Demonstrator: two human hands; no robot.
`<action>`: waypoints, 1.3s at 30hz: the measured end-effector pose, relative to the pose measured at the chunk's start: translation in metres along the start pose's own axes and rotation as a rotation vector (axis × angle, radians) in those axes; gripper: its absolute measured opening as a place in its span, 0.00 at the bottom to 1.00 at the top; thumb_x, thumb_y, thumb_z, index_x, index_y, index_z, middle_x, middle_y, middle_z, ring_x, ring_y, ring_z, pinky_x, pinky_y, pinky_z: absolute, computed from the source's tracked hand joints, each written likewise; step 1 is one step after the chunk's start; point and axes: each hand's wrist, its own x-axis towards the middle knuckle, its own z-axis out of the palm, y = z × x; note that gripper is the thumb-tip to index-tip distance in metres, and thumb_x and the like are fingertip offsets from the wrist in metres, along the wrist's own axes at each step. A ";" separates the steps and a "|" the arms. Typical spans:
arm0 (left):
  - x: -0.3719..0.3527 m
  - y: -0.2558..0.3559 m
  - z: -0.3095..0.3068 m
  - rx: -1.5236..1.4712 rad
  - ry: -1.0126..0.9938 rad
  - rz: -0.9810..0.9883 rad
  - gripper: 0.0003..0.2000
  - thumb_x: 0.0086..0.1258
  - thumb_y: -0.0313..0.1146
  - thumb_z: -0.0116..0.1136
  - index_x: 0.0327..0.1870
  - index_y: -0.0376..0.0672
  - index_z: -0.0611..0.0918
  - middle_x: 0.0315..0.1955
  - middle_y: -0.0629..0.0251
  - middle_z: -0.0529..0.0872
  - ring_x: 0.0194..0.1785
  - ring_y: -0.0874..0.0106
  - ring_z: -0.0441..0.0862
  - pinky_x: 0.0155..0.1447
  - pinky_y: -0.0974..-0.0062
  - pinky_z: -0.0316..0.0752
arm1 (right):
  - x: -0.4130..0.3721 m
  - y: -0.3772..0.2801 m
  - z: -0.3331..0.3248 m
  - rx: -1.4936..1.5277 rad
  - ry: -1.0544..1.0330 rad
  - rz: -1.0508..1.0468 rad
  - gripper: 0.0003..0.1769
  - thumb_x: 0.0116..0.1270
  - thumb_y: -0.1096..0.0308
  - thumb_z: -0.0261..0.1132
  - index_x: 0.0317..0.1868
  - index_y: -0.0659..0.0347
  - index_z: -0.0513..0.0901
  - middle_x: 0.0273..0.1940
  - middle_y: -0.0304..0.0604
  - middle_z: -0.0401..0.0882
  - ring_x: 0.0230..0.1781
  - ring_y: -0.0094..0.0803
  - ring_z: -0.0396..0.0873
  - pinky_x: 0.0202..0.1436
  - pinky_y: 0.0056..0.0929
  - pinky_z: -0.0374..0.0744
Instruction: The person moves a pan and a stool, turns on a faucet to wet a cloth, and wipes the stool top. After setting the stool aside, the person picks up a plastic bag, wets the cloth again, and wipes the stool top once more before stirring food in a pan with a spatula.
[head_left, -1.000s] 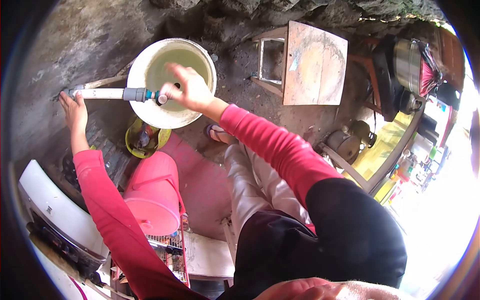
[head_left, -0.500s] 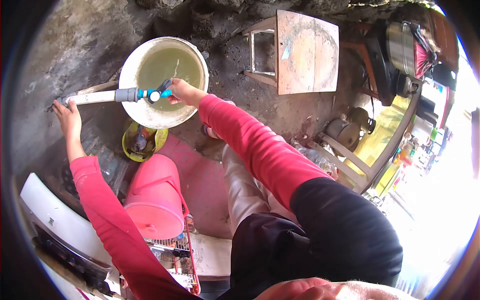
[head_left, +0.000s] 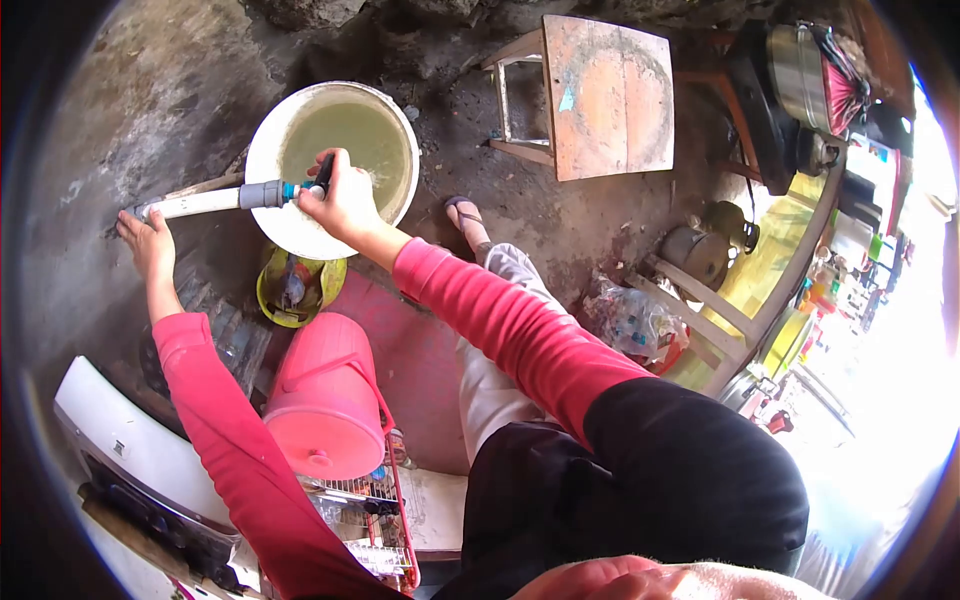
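A white pipe (head_left: 200, 203) with a grey coupling and a blue tap juts from the grey wall over a white bucket (head_left: 274, 225) of greenish water. My right hand (head_left: 343, 198) is closed around the tap at the pipe's end, above the bucket. My left hand (head_left: 149, 244) rests flat on the wall just below where the pipe comes out, fingers spread.
A pink bucket (head_left: 325, 395) lies tipped below the white one, beside a yellow bowl (head_left: 291, 288) of items. A wooden stool (head_left: 600, 95) stands at the back. A white appliance (head_left: 135, 455) is lower left, a wire rack (head_left: 365, 515) beside it. Pots and kettles crowd the right.
My right hand moved from beside the tap to wrap over it. My foot stepped forward toward the bucket. The left hand stayed on the wall.
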 end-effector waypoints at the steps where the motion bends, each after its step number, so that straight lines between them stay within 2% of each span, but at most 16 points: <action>1: 0.000 -0.002 0.002 0.019 0.023 0.010 0.39 0.71 0.55 0.39 0.70 0.31 0.47 0.70 0.40 0.46 0.74 0.52 0.44 0.74 0.61 0.49 | 0.004 0.002 0.004 0.012 -0.052 -0.011 0.28 0.50 0.62 0.66 0.49 0.63 0.66 0.35 0.48 0.82 0.38 0.45 0.80 0.53 0.43 0.68; 6: 0.003 -0.007 0.006 0.067 0.051 0.019 0.38 0.71 0.56 0.37 0.71 0.34 0.46 0.70 0.42 0.45 0.74 0.53 0.46 0.71 0.58 0.55 | 0.016 -0.005 -0.007 0.112 -0.273 0.004 0.27 0.50 0.67 0.63 0.50 0.63 0.63 0.32 0.47 0.82 0.36 0.48 0.80 0.53 0.44 0.69; 8: 0.004 -0.010 0.009 0.032 0.090 0.056 0.39 0.71 0.57 0.37 0.71 0.33 0.46 0.70 0.40 0.45 0.74 0.52 0.44 0.73 0.59 0.51 | 0.020 -0.004 -0.021 -0.053 -0.418 0.088 0.38 0.52 0.61 0.68 0.59 0.67 0.59 0.46 0.55 0.80 0.45 0.48 0.81 0.55 0.38 0.75; 11: 0.006 -0.016 0.006 -0.129 0.024 0.016 0.41 0.70 0.58 0.39 0.71 0.32 0.45 0.71 0.41 0.42 0.75 0.55 0.39 0.75 0.63 0.41 | 0.017 0.013 -0.053 -0.193 -0.306 -0.082 0.63 0.47 0.44 0.72 0.71 0.67 0.43 0.67 0.67 0.52 0.68 0.54 0.57 0.70 0.44 0.59; 16: -0.079 0.028 -0.025 -0.340 0.064 -0.070 0.39 0.71 0.56 0.44 0.71 0.35 0.49 0.72 0.48 0.45 0.75 0.57 0.44 0.75 0.66 0.42 | 0.031 0.045 -0.233 -0.442 0.066 -0.192 0.24 0.52 0.61 0.68 0.49 0.63 0.78 0.48 0.55 0.77 0.53 0.49 0.72 0.59 0.42 0.70; 19: -0.208 0.133 -0.037 -0.609 -0.184 -0.094 0.25 0.73 0.45 0.47 0.62 0.34 0.66 0.61 0.54 0.67 0.61 0.64 0.69 0.64 0.69 0.64 | 0.057 0.122 -0.378 -0.656 0.393 -0.094 0.20 0.52 0.59 0.69 0.43 0.60 0.81 0.39 0.52 0.81 0.44 0.47 0.77 0.51 0.40 0.74; 20: -0.255 0.144 0.004 -0.756 -0.227 0.038 0.19 0.73 0.39 0.48 0.57 0.35 0.71 0.54 0.59 0.72 0.53 0.71 0.73 0.57 0.74 0.69 | 0.068 0.158 -0.427 -0.617 0.518 0.049 0.21 0.52 0.58 0.70 0.44 0.60 0.80 0.41 0.50 0.80 0.43 0.46 0.78 0.50 0.40 0.74; 21: -0.301 0.207 0.019 -1.087 -0.403 -0.219 0.15 0.72 0.32 0.48 0.55 0.37 0.73 0.50 0.62 0.75 0.50 0.75 0.74 0.52 0.79 0.71 | 0.074 0.181 -0.470 -0.719 0.656 0.120 0.25 0.53 0.55 0.70 0.48 0.61 0.79 0.44 0.49 0.79 0.45 0.45 0.77 0.51 0.39 0.74; 22: -0.339 0.265 0.040 -1.106 -0.526 -0.134 0.15 0.70 0.28 0.51 0.55 0.37 0.73 0.51 0.61 0.76 0.52 0.73 0.75 0.54 0.78 0.71 | 0.082 0.190 -0.506 -0.717 0.694 0.246 0.31 0.52 0.51 0.71 0.53 0.60 0.76 0.48 0.52 0.77 0.50 0.45 0.75 0.55 0.40 0.73; 23: -0.355 0.338 0.029 -1.121 -0.605 -0.089 0.17 0.67 0.32 0.57 0.56 0.39 0.74 0.48 0.59 0.77 0.51 0.71 0.77 0.52 0.74 0.73 | 0.093 0.217 -0.536 -0.711 0.676 0.338 0.37 0.53 0.47 0.70 0.58 0.60 0.73 0.52 0.54 0.75 0.56 0.43 0.72 0.59 0.39 0.70; 25: -0.380 0.430 0.082 -1.274 -0.943 -0.378 0.32 0.65 0.40 0.62 0.68 0.47 0.62 0.65 0.52 0.64 0.59 0.60 0.72 0.57 0.64 0.72 | 0.123 0.263 -0.587 -0.117 0.426 0.648 0.44 0.55 0.36 0.64 0.64 0.59 0.68 0.59 0.51 0.70 0.59 0.38 0.70 0.61 0.37 0.69; 26: -0.383 0.477 0.113 -1.380 -0.775 -0.268 0.35 0.64 0.42 0.62 0.70 0.48 0.58 0.67 0.51 0.61 0.61 0.58 0.71 0.57 0.61 0.72 | 0.131 0.274 -0.596 0.025 0.263 0.844 0.45 0.58 0.34 0.60 0.65 0.59 0.66 0.60 0.50 0.69 0.59 0.36 0.70 0.62 0.36 0.69; 29: -0.348 0.567 0.147 -1.645 -0.648 -0.256 0.31 0.63 0.46 0.63 0.64 0.42 0.68 0.50 0.60 0.80 0.48 0.70 0.78 0.51 0.72 0.74 | 0.149 0.253 -0.581 0.649 -0.196 0.653 0.37 0.66 0.37 0.51 0.63 0.58 0.67 0.57 0.41 0.73 0.57 0.34 0.72 0.63 0.35 0.68; 31: -0.333 0.574 0.157 -1.549 -0.595 -0.354 0.29 0.63 0.47 0.63 0.61 0.39 0.72 0.45 0.62 0.83 0.44 0.73 0.80 0.48 0.75 0.74 | 0.159 0.264 -0.576 0.584 -0.154 0.720 0.44 0.60 0.32 0.55 0.65 0.58 0.66 0.60 0.42 0.71 0.61 0.36 0.69 0.66 0.38 0.65; 33: -0.323 0.568 0.136 -1.411 -0.866 -0.376 0.29 0.65 0.46 0.60 0.63 0.38 0.70 0.54 0.62 0.77 0.58 0.75 0.72 0.60 0.77 0.66 | 0.158 0.255 -0.570 0.549 -0.166 0.720 0.47 0.57 0.30 0.57 0.66 0.58 0.64 0.62 0.43 0.69 0.62 0.37 0.67 0.66 0.40 0.64; 39: -0.354 0.545 0.108 -1.610 -0.728 -0.499 0.33 0.66 0.51 0.57 0.65 0.36 0.67 0.61 0.61 0.71 0.64 0.73 0.65 0.67 0.74 0.57 | 0.139 0.234 -0.563 0.370 -0.124 0.784 0.55 0.53 0.26 0.56 0.71 0.57 0.55 0.69 0.45 0.56 0.68 0.40 0.57 0.68 0.42 0.59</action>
